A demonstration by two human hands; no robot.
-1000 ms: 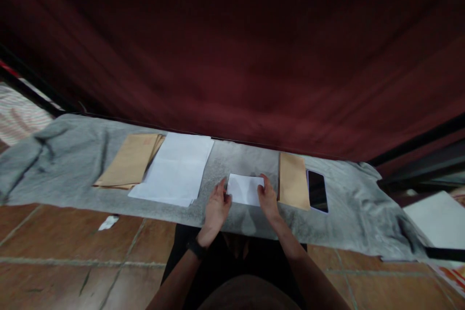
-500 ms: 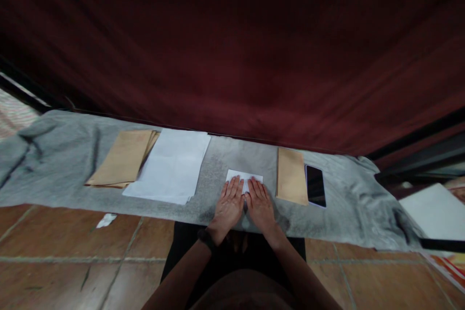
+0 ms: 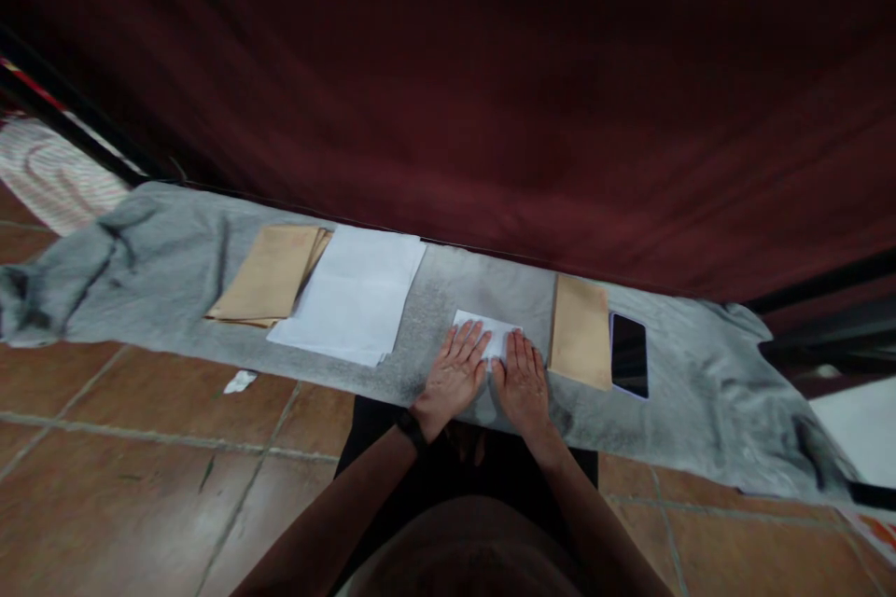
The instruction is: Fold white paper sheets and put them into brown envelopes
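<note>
A small white piece of paper [image 3: 496, 332], apparently folded, lies on the grey cloth [image 3: 483, 280] in front of me. My left hand [image 3: 455, 373] rests flat on its left part, fingers stretched out. On the right side of the paper lies my right hand [image 3: 524, 382], also flat with its fingers extended. The near edge of the paper is partly hidden beneath both hands. Left of them is a stack of white sheets [image 3: 354, 294], and just right of my right hand is a brown envelope [image 3: 581, 331].
A pile of brown envelopes [image 3: 270, 272] sits left of the white sheets. Beyond the single envelope is a phone [image 3: 629, 354] with a dark screen. A dark red curtain [image 3: 476, 149] hangs behind the cloth's far edge. A white scrap [image 3: 240, 381] lies on the tiled floor.
My hands have moved apart across the paper, showing more of its middle. The whole view has shifted and tilted slightly.
</note>
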